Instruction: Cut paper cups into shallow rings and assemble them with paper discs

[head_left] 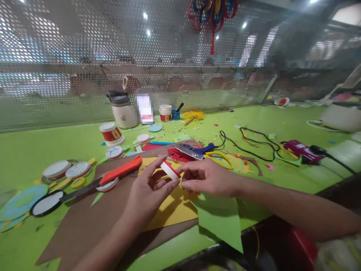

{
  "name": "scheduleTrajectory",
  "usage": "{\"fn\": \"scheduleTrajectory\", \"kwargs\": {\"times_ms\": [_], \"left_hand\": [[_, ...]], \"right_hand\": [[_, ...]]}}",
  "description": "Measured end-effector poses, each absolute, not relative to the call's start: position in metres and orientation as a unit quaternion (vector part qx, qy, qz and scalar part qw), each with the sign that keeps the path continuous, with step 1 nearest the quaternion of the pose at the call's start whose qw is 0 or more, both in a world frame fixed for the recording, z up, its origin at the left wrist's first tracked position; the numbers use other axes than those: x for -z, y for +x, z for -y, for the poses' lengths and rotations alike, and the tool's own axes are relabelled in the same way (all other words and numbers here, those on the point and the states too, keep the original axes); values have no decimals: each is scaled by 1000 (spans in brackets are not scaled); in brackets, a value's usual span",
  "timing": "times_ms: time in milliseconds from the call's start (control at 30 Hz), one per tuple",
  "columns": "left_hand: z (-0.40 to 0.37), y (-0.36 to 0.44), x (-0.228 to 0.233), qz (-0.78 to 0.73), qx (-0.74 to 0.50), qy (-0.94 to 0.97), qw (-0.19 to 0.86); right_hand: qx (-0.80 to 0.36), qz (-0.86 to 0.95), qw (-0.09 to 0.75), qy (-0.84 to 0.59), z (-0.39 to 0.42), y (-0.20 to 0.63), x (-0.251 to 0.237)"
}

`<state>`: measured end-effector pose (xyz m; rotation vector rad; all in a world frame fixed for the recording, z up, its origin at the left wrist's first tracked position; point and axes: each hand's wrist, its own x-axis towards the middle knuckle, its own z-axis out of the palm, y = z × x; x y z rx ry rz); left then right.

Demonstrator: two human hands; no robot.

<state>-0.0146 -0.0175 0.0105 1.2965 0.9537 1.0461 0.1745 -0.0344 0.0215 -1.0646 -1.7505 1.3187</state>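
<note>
My left hand (pixel 148 190) pinches a small white roll with a red rim (pixel 170 170), tilted above a yellow paper sheet (pixel 172 210). My right hand (pixel 207 177) reaches in from the right, its fingertips touching the roll's lower right edge. Both hands hover over a brown card sheet (pixel 84 222) on the green table (pixel 25 150). A green paper piece (pixel 222 220) lies under my right wrist.
An orange-handled cutter (pixel 120 170), scissors with yellow handles (pixel 218 156), red paper scraps (pixel 177 154), round discs (pixel 58 169) and cups (pixel 111 133) lie around. Black cables (pixel 254 145) run to a magenta tool (pixel 301 149). A perforated screen (pixel 84 56) backs the table.
</note>
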Motion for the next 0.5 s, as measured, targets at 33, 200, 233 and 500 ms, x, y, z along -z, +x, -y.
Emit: {"fn": "scheduleTrajectory", "kwargs": {"times_ms": [33,200,233,500], "left_hand": [[18,-15,-10,-408,-440,552,579],[14,-18,-9,-400,-423,528,618],[12,-19,-10,-390,-420,514,638],[5,-28,-24,-328,-402,413,748]], "right_hand": [[-510,673,348,-407,33,172,-18],[-477,683,373,-409,34,166,-12],[-458,692,375,-414,34,169,-13],[-177,758,300,-552,36,252,-20]]}}
